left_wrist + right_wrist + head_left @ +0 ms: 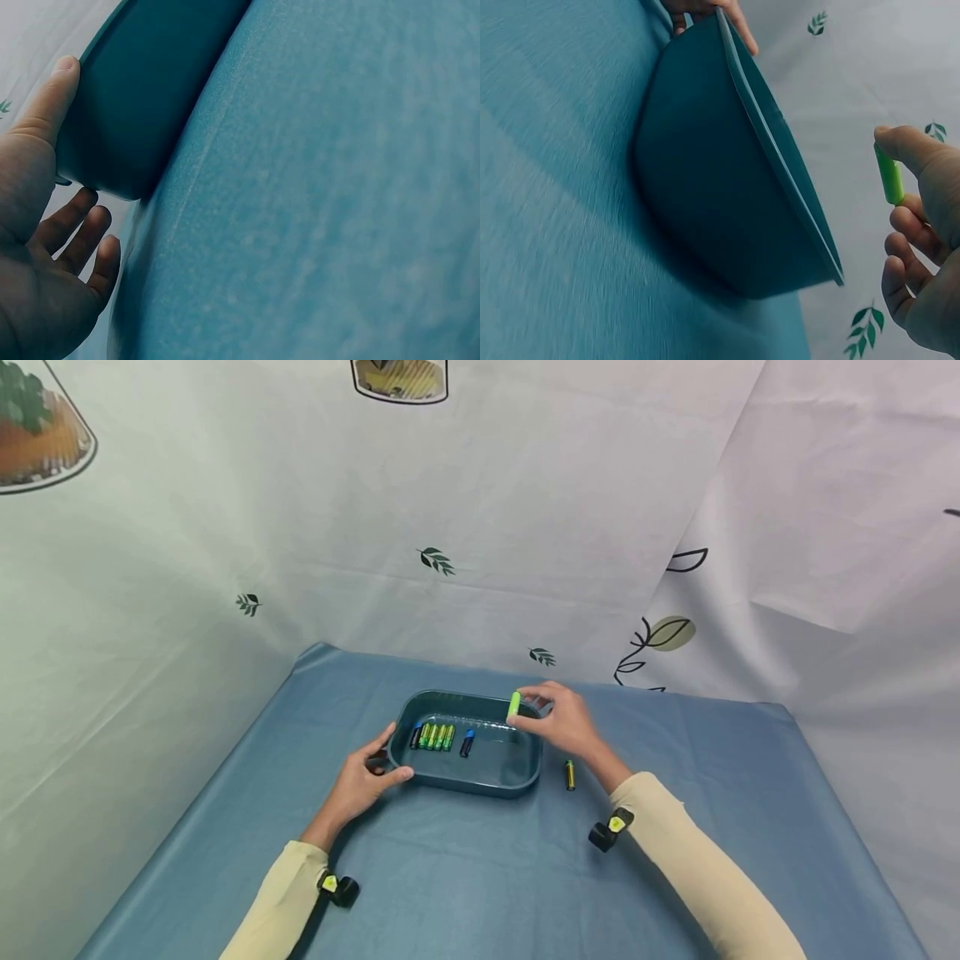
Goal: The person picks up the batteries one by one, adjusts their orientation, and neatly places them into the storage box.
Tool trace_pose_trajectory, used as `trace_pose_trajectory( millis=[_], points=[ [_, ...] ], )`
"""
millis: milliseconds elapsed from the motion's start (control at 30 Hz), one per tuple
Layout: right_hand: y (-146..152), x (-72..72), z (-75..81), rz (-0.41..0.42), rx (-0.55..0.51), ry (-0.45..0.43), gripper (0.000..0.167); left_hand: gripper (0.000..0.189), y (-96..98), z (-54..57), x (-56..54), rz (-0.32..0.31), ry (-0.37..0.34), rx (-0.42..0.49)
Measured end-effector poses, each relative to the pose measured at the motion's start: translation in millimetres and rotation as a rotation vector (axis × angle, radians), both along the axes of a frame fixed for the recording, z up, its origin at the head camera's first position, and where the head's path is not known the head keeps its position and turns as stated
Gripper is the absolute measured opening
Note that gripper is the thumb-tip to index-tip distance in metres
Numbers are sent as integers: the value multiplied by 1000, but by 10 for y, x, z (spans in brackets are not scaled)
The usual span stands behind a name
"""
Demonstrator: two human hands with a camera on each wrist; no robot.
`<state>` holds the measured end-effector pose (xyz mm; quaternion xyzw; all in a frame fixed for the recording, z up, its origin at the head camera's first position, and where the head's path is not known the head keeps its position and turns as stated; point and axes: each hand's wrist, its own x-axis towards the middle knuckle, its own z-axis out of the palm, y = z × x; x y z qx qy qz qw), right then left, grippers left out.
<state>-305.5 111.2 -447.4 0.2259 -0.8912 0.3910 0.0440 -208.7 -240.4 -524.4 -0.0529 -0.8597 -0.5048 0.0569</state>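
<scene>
A dark teal rectangular tray (465,785) rests on the table, with my left hand (358,781) holding its left end. In the left wrist view the thumb (56,101) lies against the tray's side and the other fingers bend near its end. My right hand (561,720) is raised over the tray's right end, pinching a lime-green battery (513,705) between thumb and index finger. Several green-and-yellow batteries (437,737) lie side by side in the tray, a black-and-blue battery (416,737) at their left. Another black-and-blue battery (467,743) lies apart, nearer the tray's middle.
One more battery (570,775), gold with a green end, lies on the blue tablecloth (480,868) to the right of the tray, near my right forearm. White patterned cloth (480,610) hangs behind the table and along its sides.
</scene>
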Motion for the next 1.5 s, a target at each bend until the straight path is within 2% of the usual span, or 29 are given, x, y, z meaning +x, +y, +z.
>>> trace_pose_trajectory(
  millis=[600, 967, 1167, 1500],
  points=[
    [-484, -6, -98, 102, -22, -77, 51, 88, 4, 11, 10, 11, 6, -22],
    [-677, 1, -210, 108, -64, -107, 50, 89, 20, 61, 5, 37, -1, -84],
    [-751, -14, -254, 106, -51, -135, 49, 90, 22, 92, -3, 38, -26, -112],
    [-831, -62, -325, 104, -68, -157, 47, 90, 16, 106, -2, 33, -45, -116]
  ],
)
